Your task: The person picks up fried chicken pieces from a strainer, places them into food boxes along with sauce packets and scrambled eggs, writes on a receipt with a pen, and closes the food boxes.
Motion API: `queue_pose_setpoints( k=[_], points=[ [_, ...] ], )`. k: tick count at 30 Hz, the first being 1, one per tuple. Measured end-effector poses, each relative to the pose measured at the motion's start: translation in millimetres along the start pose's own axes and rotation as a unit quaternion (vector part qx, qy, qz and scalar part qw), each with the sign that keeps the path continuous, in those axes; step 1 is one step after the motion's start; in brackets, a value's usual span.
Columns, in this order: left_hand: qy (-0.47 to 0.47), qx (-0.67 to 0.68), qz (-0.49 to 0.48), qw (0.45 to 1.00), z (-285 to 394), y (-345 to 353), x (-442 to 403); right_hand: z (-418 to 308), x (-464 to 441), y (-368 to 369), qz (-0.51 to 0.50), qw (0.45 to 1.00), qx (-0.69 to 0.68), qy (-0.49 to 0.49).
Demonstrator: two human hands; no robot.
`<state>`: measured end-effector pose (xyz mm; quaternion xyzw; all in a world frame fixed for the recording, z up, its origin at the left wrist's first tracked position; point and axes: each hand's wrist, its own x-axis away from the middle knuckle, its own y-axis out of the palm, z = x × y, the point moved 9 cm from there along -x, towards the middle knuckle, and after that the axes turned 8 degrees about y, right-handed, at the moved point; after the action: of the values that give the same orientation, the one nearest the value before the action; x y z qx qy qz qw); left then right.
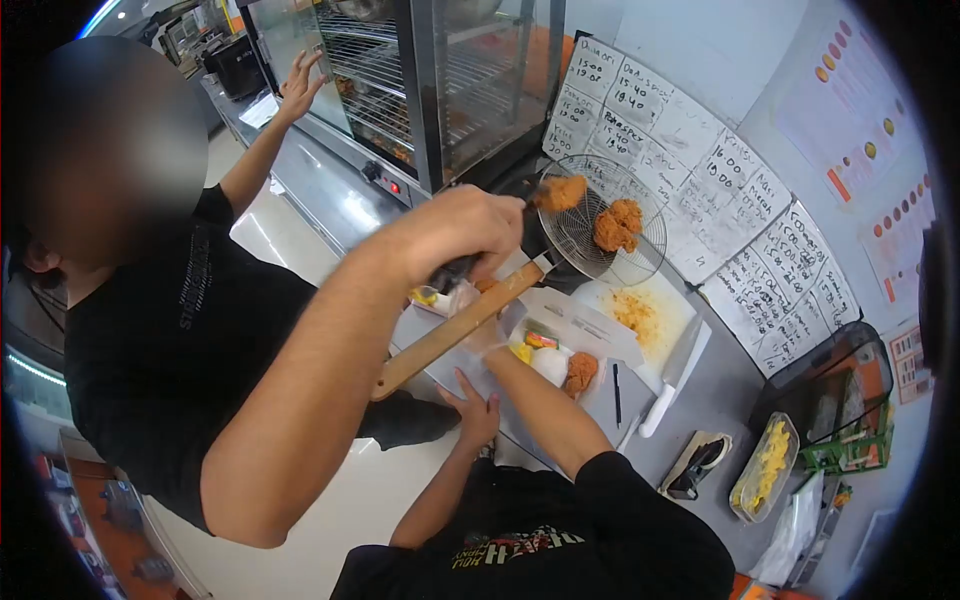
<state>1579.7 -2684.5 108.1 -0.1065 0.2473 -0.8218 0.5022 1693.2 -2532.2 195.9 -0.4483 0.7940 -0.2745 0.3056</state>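
Next to the counter's near edge, my left hand [472, 408] is bare, its fingers apart and nothing in it. My right hand [478, 318], in a clear plastic glove, is over the near left part of an open white box [600, 335]; its fingers are partly hidden. The box holds rice [549, 366], fried chicken [582, 373] and small packets [541, 340]. A wooden handle [460, 327] crosses above my right hand and leads to a wire strainer [640, 245] with a fried piece [618, 225] in it. A co-worker's hand [465, 225] grips a dark tool at another fried piece [563, 192].
The co-worker [180, 330] stands at the left, one hand [300, 88] raised by a glass display cabinet [430, 100]. A crumb-covered cutting board [645, 315], knife [672, 385], black pen [616, 395] and tray of yellow pieces [765, 470] are on the right. Handwritten sheets [680, 150] line the wall.
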Motion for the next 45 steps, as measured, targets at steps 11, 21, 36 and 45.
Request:
queue_pose_setpoints(
  k=[11,21,36,45],
  points=[
    [-0.066,0.173,0.001,0.983,-3,3,8,44,209,-121,-0.044,0.583,-0.713,0.388],
    [-0.111,-0.234,0.102,0.961,-14,-42,-8,190,557,-550,0.374,0.688,0.304,0.543],
    [0.471,0.136,-0.18,0.853,385,125,215,207,534,-541,0.439,0.816,-0.115,0.359],
    [0.305,0.086,-0.132,0.939,342,149,212,187,426,-279,0.054,0.734,-0.599,0.316]
  ],
)
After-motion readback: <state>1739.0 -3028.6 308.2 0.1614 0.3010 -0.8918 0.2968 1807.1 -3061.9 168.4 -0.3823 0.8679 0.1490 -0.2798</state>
